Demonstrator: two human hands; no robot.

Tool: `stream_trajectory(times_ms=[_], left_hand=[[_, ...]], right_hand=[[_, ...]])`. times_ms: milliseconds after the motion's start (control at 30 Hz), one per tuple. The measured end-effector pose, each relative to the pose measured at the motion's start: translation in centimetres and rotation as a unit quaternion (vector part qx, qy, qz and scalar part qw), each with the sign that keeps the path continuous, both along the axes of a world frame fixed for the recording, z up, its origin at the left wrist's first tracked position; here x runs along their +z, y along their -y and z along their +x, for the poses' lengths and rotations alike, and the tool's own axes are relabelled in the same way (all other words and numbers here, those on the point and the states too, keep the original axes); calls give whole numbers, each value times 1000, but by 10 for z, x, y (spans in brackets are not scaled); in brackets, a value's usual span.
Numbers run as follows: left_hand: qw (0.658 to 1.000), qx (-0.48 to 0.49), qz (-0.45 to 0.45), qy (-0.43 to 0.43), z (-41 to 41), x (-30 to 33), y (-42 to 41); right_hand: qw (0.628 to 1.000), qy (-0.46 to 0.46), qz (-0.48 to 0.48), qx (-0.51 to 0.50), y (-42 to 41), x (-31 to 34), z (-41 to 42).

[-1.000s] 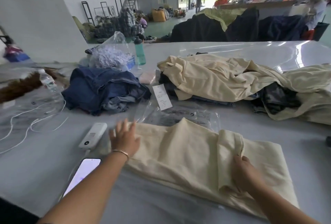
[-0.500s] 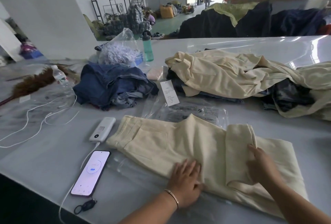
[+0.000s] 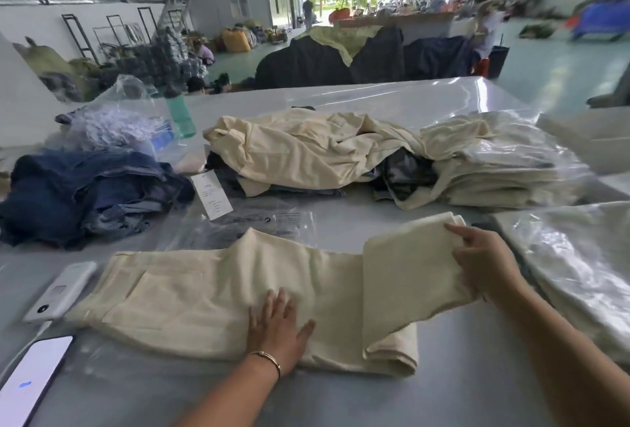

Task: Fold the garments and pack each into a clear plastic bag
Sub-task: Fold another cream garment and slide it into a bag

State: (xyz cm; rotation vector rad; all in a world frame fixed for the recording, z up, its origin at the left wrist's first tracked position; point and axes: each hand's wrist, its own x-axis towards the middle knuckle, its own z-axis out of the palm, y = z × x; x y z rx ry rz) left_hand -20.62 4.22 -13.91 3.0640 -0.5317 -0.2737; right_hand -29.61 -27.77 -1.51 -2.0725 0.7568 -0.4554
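The left hand (image 3: 274,327) lies spread flat on the cream trousers (image 3: 218,297), pinning their middle; the right hand (image 3: 485,263) pinches the folded-over leg end, lifted. If the pin slips, the fold may skew — soft, limp cloth drags easily. The trousers stretch across the near worktop (image 3: 341,402), creased and matte.

The grey surface (image 3: 341,402) carries cream trousers (image 3: 211,297) under the hands, a clear plastic bag (image 3: 272,222) just beyond them, and a loose cream heap (image 3: 306,150) farther off. Left of the left hand (image 3: 276,331) lie a power bank (image 3: 61,290), a phone (image 3: 30,382) and dark denim (image 3: 85,191). Bagged garments (image 3: 579,273) sit beside the right hand (image 3: 484,263).
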Motion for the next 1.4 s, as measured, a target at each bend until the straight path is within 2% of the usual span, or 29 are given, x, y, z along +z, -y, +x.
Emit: stream_trajectory(times_ms=[100,167,233,300,367,467,533,600,633,667,700,767,833,867,900,933,967,1000,1167,1233,1400], left_hand=[[998,65,-2,-12,-4,3,30],[993,115,3,-14,-10,3,54],[992,126,0,-26,-16,-1,80],[989,137,-13,-46,-29,-6,100],[984,166,-27,-52,-33,-11,109],[980,180,1,-78,-30,-9,112],[985,166,6,-43,-23,-5,108],[968,251,-18,14,-14,4,89],[952,305,-16,5,-10,7,75],[945,323,-6,-56,-11,11,61],[954,287,16,-90,-13,11,43],[987,121,99,-38,-21,-10,16],[997,28,70,-17,-27,-13,8],[998,40,58,-8,-27,-4,8],[994,105,32,-31,-24,0,10],[972,202,-30,-115,-18,-2,11],[946,276,-84,-146,-12,-5,12],[939,300,-100,-133,-11,-6,17],[957,286,-35,-25,-22,-14,64],[965,260,11,-23,-24,-17,81],[987,156,37,-33,-31,-23,123]], right_hand=[[1000,-7,-13,9,59,27,-33],[1000,20,5,9,103,47,-59],[998,43,35,-14,144,63,-86],[998,24,41,-28,174,67,-111],[999,-12,48,-20,191,57,-128],[995,-84,48,7,205,28,-141],[990,-129,44,26,213,9,-146],[986,-149,57,37,221,-8,-151],[986,-145,74,37,224,-13,-153],[986,-130,95,37,226,-16,-154],[988,-105,111,36,229,-19,-154],[991,-58,114,33,233,-21,-150],[995,-44,89,26,236,-18,-147],[997,-56,57,16,238,-16,-146],[996,-87,5,6,238,-13,-146],[989,-137,-60,1,238,-11,-146],[978,-179,-111,-5,236,-10,-146],[969,-204,-135,-9,235,-9,-146],[963,-241,-118,-32,233,-4,-138],[950,-280,-137,-35,231,-3,-133],[942,-301,-142,-33,222,-9,-125]])
